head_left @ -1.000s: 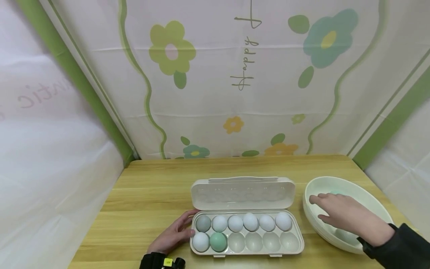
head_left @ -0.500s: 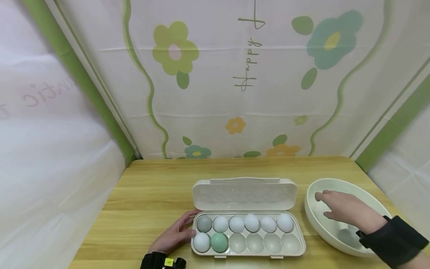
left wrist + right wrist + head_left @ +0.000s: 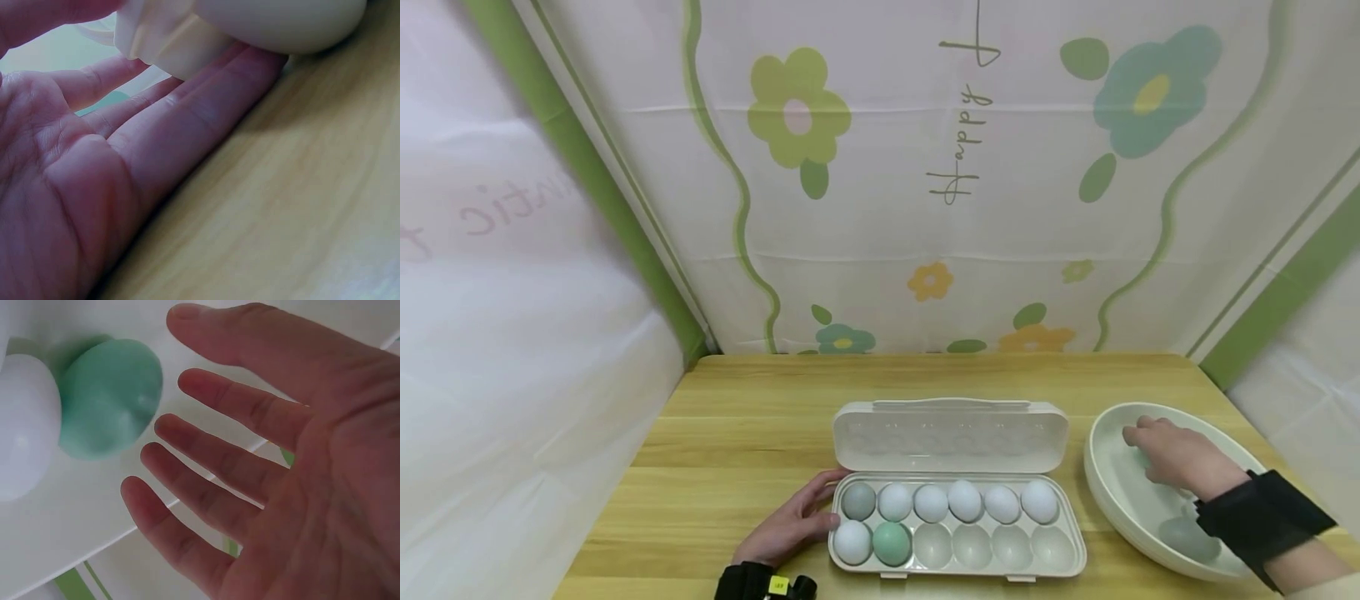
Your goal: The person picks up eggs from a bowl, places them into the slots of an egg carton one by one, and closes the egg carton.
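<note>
In the right wrist view, the green egg [image 3: 112, 397] lies in the pale bowl [image 3: 1099, 487], just beyond the fingertips of the right hand [image 3: 1180, 457], with a visible gap. A white egg [image 3: 25, 428] lies next to it, on the side away from the fingers. A grey egg [image 3: 1190, 539] lies at the near side of the bowl, below the wrist.

The egg carton [image 3: 972, 546] stands left of the bowl with its lid [image 3: 951, 437] raised at the back. Six eggs fill the back row; two occupy the left end of the front row.

Both containers rest on a wood-grain tabletop [image 3: 737, 433]. A white cloth [image 3: 865, 217] printed with flowers hangs behind it.

The right fingers [image 3: 219, 453] are extended, spread apart, and hold nothing. The left hand [image 3: 793, 521] has its fingers extended against the left end of the carton, touching it.
</note>
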Available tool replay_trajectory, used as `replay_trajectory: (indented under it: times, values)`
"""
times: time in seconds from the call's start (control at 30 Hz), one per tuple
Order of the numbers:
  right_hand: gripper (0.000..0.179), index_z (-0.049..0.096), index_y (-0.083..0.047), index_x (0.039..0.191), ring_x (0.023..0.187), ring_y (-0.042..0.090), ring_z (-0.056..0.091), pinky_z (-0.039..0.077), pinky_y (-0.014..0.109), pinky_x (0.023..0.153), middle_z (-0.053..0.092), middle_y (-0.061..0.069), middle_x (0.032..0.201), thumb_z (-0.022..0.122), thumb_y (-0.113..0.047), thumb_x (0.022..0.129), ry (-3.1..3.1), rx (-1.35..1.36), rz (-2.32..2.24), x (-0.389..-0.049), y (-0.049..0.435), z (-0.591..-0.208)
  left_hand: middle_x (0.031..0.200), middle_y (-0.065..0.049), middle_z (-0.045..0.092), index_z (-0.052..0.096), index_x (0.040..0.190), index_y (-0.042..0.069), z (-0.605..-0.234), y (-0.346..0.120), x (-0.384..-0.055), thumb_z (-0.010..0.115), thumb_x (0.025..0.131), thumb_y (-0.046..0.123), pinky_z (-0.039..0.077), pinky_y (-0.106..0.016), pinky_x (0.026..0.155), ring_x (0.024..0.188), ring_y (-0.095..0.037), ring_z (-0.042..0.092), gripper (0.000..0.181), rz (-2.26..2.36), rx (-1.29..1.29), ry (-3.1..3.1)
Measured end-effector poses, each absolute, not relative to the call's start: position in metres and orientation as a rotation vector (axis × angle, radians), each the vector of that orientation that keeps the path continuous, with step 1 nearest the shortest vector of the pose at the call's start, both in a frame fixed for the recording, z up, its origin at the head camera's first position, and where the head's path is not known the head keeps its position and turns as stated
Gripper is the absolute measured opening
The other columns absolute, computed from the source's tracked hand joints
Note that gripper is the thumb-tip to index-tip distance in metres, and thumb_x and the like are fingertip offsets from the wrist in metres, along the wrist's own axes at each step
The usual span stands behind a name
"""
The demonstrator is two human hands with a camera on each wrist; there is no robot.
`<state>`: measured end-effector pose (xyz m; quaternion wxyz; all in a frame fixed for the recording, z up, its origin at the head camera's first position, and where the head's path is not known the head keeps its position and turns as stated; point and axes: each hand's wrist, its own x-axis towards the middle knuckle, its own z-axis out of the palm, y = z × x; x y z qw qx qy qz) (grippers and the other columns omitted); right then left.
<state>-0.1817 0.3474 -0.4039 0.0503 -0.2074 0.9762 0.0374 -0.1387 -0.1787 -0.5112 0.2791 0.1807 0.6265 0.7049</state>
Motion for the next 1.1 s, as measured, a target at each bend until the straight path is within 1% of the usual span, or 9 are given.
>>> replay_trajectory:
  times: [0.27, 0.33, 0.5, 0.73, 0.87, 0.93, 1.0, 1.03, 1.1]
  values:
    - [0.034, 0.056, -0.008, 0.084, 0.066, 0.021, 0.044, 0.039, 0.035, 0.052, 0.051, 0.006, 0.077, 0.069, 0.009, 0.058, 2.935, -0.617, 0.075, -0.187, 0.350, -0.410, 0.146, -0.023, 0.026, 0.028, 0.141, 0.015, -0.511, -0.178, -0.138, 0.047, 0.095, 0.011, 0.045, -0.041, 0.094, 0.122, -0.029, 0.042, 0.050, 1.884, 0.457, 1.684]
    - [0.036, 0.056, -0.009, 0.084, 0.067, 0.021, 0.045, 0.040, 0.036, 0.053, 0.053, 0.006, 0.078, 0.068, 0.011, 0.056, 2.926, -0.603, 0.072, -0.188, 0.350, -0.411, 0.146, -0.023, 0.026, 0.029, 0.141, 0.015, -0.511, -0.178, -0.137, 0.048, 0.095, 0.012, 0.045, -0.041, 0.094, 0.122, -0.029, 0.043, 0.050, 1.883, 0.453, 1.686]
    - [0.040, 0.057, -0.008, 0.087, 0.072, 0.025, 0.050, 0.042, 0.041, 0.057, 0.059, 0.011, 0.084, 0.065, 0.013, 0.055, 2.908, -0.592, 0.067, -0.190, 0.354, -0.412, 0.147, -0.024, 0.024, 0.028, 0.142, 0.017, -0.511, -0.178, -0.138, 0.047, 0.095, 0.012, 0.044, -0.043, 0.095, 0.123, -0.030, 0.041, 0.050, 1.880, 0.457, 1.689]
    - [0.038, 0.059, -0.009, 0.088, 0.072, 0.023, 0.048, 0.042, 0.040, 0.057, 0.061, 0.011, 0.085, 0.062, 0.015, 0.059, 2.916, -0.581, 0.088, -0.192, 0.362, -0.416, 0.147, -0.023, 0.023, 0.029, 0.141, 0.017, -0.510, -0.178, -0.138, 0.047, 0.095, 0.012, 0.044, -0.042, 0.094, 0.123, -0.030, 0.041, 0.050, 1.882, 0.461, 1.685]
    - [0.027, 0.054, -0.013, 0.079, 0.067, 0.021, 0.045, 0.039, 0.038, 0.056, 0.056, 0.006, 0.077, 0.058, 0.011, 0.067, 2.983, -0.636, 0.122, -0.192, 0.366, -0.421, 0.147, -0.023, 0.024, 0.029, 0.141, 0.016, -0.511, -0.178, -0.138, 0.047, 0.096, 0.012, 0.044, -0.041, 0.094, 0.123, -0.030, 0.042, 0.049, 1.884, 0.461, 1.678]
    - [0.025, 0.051, -0.014, 0.075, 0.064, 0.019, 0.042, 0.037, 0.036, 0.055, 0.051, 0.003, 0.072, 0.055, 0.010, 0.069, 3.012, -0.649, 0.133, -0.192, 0.367, -0.422, 0.147, -0.023, 0.024, 0.029, 0.141, 0.016, -0.511, -0.178, -0.138, 0.046, 0.096, 0.012, 0.044, -0.041, 0.094, 0.123, -0.030, 0.042, 0.049, 1.884, 0.462, 1.678]
    - [0.025, 0.048, -0.015, 0.073, 0.063, 0.019, 0.039, 0.034, 0.035, 0.054, 0.047, 0.001, 0.070, 0.054, 0.010, 0.069, 3.016, -0.658, 0.135, -0.193, 0.368, -0.423, 0.147, -0.023, 0.024, 0.029, 0.141, 0.017, -0.511, -0.178, -0.138, 0.046, 0.096, 0.012, 0.044, -0.041, 0.094, 0.123, -0.030, 0.042, 0.048, 1.882, 0.459, 1.680]
    - [0.027, 0.048, -0.015, 0.072, 0.062, 0.018, 0.038, 0.034, 0.034, 0.054, 0.046, 0.001, 0.070, 0.054, 0.011, 0.067, 3.011, -0.661, 0.125, -0.193, 0.368, -0.423, 0.147, -0.023, 0.025, 0.029, 0.141, 0.017, -0.511, -0.179, -0.138, 0.046, 0.096, 0.012, 0.044, -0.041, 0.094, 0.123, -0.030, 0.042, 0.048, 1.880, 0.458, 1.681]
    - [0.028, 0.048, -0.015, 0.073, 0.062, 0.018, 0.038, 0.033, 0.033, 0.054, 0.046, -0.001, 0.070, 0.058, 0.010, 0.066, 2.990, -0.673, 0.101, -0.193, 0.367, -0.421, 0.147, -0.023, 0.025, 0.029, 0.141, 0.017, -0.510, -0.179, -0.138, 0.046, 0.096, 0.013, 0.044, -0.042, 0.095, 0.123, -0.030, 0.041, 0.049, 1.877, 0.454, 1.684]
